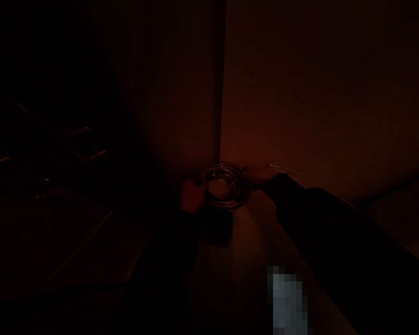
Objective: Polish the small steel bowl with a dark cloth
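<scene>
Nearest, a dark block (216, 228) sat just short of a shiny round dish (235, 188), which lay mid-scene between the hands. The left hand (191, 195) was at the dish's left edge, the right hand (260, 175) near its right; in such gloom I could not tell whether either gripped it. An uneven hold could have tipped the dish, and poor light could have led a hand to knock the block. Beyond ran a dark strip (219, 83).

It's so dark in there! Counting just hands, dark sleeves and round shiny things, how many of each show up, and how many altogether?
Hands: 2 (left hand, right hand)
Dark sleeves: 2 (left sleeve, right sleeve)
Round shiny things: 1 (round shiny object)
Total: 5
</scene>
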Tool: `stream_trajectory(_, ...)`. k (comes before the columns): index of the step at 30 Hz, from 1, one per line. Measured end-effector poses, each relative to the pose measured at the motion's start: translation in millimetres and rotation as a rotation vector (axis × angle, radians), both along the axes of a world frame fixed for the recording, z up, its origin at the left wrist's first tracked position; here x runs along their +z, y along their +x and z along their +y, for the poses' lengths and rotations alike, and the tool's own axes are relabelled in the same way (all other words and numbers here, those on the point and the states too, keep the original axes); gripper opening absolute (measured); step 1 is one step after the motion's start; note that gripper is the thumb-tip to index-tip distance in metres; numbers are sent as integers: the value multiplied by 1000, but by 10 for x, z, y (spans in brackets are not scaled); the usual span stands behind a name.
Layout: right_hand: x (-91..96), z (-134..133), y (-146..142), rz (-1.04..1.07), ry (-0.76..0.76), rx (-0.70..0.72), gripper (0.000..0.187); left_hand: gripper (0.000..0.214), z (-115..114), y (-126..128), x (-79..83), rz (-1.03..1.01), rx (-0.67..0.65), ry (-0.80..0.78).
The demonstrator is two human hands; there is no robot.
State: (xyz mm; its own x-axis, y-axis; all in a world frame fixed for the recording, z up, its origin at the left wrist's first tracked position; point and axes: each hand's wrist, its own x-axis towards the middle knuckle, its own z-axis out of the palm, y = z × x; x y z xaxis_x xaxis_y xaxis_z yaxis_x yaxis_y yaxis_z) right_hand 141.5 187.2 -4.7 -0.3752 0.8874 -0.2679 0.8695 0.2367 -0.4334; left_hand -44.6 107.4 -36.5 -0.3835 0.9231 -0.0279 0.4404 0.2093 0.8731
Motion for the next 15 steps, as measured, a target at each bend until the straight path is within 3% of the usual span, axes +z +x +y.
stream_trajectory(6,78,-18,10,92,-106,-97,29,24,22,-2,-20,-84,27,21)
stream_trajectory(15,-60,134,150,279,55,-86,32,29,35,37,-40,-232,58,136)
